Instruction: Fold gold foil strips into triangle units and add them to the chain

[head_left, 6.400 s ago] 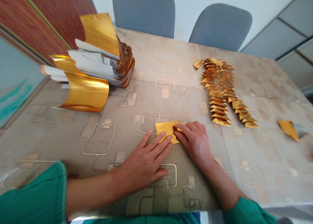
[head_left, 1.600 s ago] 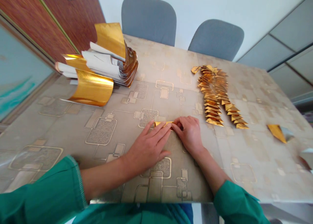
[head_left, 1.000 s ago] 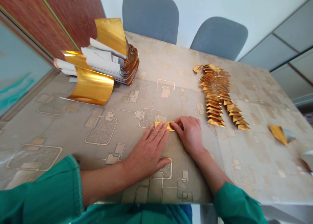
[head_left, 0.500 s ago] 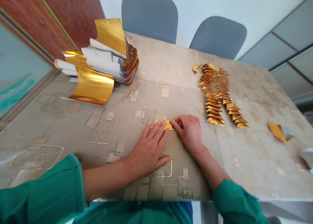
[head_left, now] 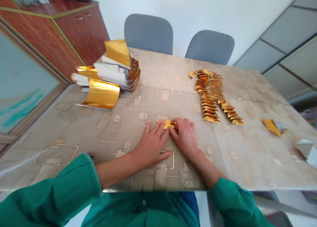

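A small folded strip of gold foil paper [head_left: 168,124] lies on the table in front of me. My left hand [head_left: 151,144] is flat, with its fingers spread and the fingertips pressing on the strip's left part. At the strip's right end, my right hand [head_left: 184,132] is closed, thumb and fingers pinching the paper. The exact fold under the right fingers is hidden. Beyond my right hand, two rows of folded gold paper pieces [head_left: 210,109] lie joined near their far ends.
A stack of gold and white paper sheets [head_left: 114,70] stands at the far left, with a curled gold sheet [head_left: 102,94] before it. Loose paper scraps [head_left: 272,127] lie at the right. Two grey chairs [head_left: 148,33] stand behind the patterned table [head_left: 138,101].
My right hand has come closer to my left, bringing the strip's right end inward. My left hand stays on the paper. The camera has tilted up slightly.
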Action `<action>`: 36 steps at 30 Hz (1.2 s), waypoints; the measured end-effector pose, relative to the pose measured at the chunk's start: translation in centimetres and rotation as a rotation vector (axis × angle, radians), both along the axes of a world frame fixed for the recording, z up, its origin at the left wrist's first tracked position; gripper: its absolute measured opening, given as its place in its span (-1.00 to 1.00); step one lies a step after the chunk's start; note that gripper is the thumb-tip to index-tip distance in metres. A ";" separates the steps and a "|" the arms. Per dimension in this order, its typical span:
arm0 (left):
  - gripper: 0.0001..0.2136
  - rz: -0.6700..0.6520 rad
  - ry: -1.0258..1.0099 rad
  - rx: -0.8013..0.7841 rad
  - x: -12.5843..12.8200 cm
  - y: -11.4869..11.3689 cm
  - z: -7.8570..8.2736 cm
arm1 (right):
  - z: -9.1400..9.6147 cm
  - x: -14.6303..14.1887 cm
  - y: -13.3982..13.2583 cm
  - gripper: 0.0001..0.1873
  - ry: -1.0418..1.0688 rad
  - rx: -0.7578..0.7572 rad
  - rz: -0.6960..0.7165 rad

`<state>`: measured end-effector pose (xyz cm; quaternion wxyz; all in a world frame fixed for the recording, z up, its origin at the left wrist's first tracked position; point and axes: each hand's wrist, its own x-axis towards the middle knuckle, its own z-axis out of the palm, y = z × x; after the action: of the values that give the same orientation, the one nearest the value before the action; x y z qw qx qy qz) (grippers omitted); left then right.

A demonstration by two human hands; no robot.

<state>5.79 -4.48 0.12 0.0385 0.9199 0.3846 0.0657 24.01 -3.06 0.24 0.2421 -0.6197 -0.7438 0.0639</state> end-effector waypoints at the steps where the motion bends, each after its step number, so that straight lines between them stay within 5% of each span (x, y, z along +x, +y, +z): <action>1: -0.25 0.001 0.000 0.005 0.0 0.0 0.0 | -0.1 -0.2 -0.1 -0.86 0.012 -0.026 -0.033; 15: -0.36 0.000 -0.026 0.065 -2.1 0.3 0.0 | 0.4 -0.2 0.6 -0.83 0.090 -0.231 -0.149; 30: -0.43 0.042 -0.050 0.074 -4.4 -0.3 0.1 | -0.7 1.4 0.3 -0.79 0.114 -0.096 -0.143; 36: -0.62 0.027 -0.090 0.103 -3.7 0.6 0.7 | -0.4 2.2 0.5 -0.82 0.119 -0.070 -0.076</action>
<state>2.14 -3.87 0.84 0.0074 0.9115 0.3910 0.1274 26.25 -2.55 -0.12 0.2663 -0.6507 -0.7013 0.1176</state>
